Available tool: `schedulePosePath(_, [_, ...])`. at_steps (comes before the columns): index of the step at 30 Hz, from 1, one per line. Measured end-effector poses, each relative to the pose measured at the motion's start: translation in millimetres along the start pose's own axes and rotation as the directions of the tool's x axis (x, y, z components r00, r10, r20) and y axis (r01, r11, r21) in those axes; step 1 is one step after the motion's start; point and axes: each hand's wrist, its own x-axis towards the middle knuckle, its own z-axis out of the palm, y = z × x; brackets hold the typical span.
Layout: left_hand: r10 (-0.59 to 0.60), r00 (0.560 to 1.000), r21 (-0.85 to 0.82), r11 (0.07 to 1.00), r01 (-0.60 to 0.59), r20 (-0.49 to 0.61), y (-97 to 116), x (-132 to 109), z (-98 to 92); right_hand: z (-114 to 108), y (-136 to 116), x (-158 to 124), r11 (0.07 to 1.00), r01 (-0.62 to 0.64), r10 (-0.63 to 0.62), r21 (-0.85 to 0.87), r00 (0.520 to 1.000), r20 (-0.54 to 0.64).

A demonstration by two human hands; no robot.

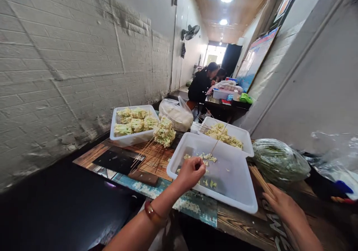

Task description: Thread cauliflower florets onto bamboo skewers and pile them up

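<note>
My left hand (pixel 190 172), with a bracelet on its wrist, is over the near left part of a white plastic tray (pixel 240 191). Its fingers curl together; what they hold, if anything, is hidden. Small cauliflower pieces (pixel 212 184) lie scattered in that tray. A thin wooden skewer (pixel 216 143) slants up just beyond the hand; I cannot tell whether the hand touches it. At the tray's right side, my right hand (pixel 283 204) is closed on a bundle of wooden skewers (pixel 260 179). Skewered cauliflower (pixel 165 132) rests to the left, sticks pointing toward me.
Skewered cauliflower fills a tray (pixel 120 138) at back left and another tray (pixel 246 137) behind the near one. A plastic bag (pixel 177 113) stands between them. Plastic-wrapped greens (pixel 279 159) sit right. A dark cleaver-like blade (pixel 114 161) lies left. Two people (pixel 200 85) sit farther back.
</note>
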Motion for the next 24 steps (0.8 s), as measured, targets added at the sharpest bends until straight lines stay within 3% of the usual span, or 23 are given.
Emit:
schedulePosePath(3, [0.000,1.000,-0.007,1.000,0.000,0.005,-3,-2,-3.1,7,6,6,0.997,0.054,-0.056,0.047,0.996,0.062])
schedulePosePath(5, [0.001,1.000,-0.007,1.000,-0.001,0.022,-4,-3,-4.2,0,-2,6,0.998,0.040,-0.041,0.043,0.999,0.020])
schedulePosePath(7, [0.014,0.999,0.020,1.000,-0.015,0.048,-5,-3,-3.6,-17,-23,4,0.999,0.020,-0.016,0.045,0.996,-0.090])
schedulePosePath(9, [0.042,0.995,0.066,0.997,-0.047,0.087,-4,-4,-1.5,-39,-56,0,0.997,0.044,-0.021,0.063,0.943,-0.332])
schedulePosePath(11, [0.077,0.986,0.105,0.990,-0.093,0.146,-2,-3,0.4,-56,-95,-4,0.970,0.216,-0.138,0.112,0.868,-0.477])
schedulePosePath(12, [0.098,0.979,0.118,0.986,-0.120,0.180,0,-3,0.6,-61,-115,-6,0.936,0.333,-0.238,0.115,0.838,-0.491])
schedulePosePath(15, [0.164,0.953,0.162,0.964,-0.209,0.255,4,1,-5.4,-62,-167,-6,0.813,0.579,-0.507,0.060,0.756,-0.414])
schedulePosePath(17, [0.195,0.944,0.194,0.948,-0.251,0.267,8,6,-15.3,-55,-192,-4,0.760,0.650,-0.614,0.006,0.721,-0.321])
schedulePosePath(21, [0.191,0.953,0.223,0.944,-0.245,0.235,17,14,-38.3,-47,-218,0,0.709,0.703,-0.693,-0.052,0.681,-0.239])
schedulePosePath(24, [0.170,0.964,0.188,0.960,-0.209,0.205,23,18,-45.7,-50,-222,-1,0.698,0.716,-0.707,0.001,0.690,-0.158])
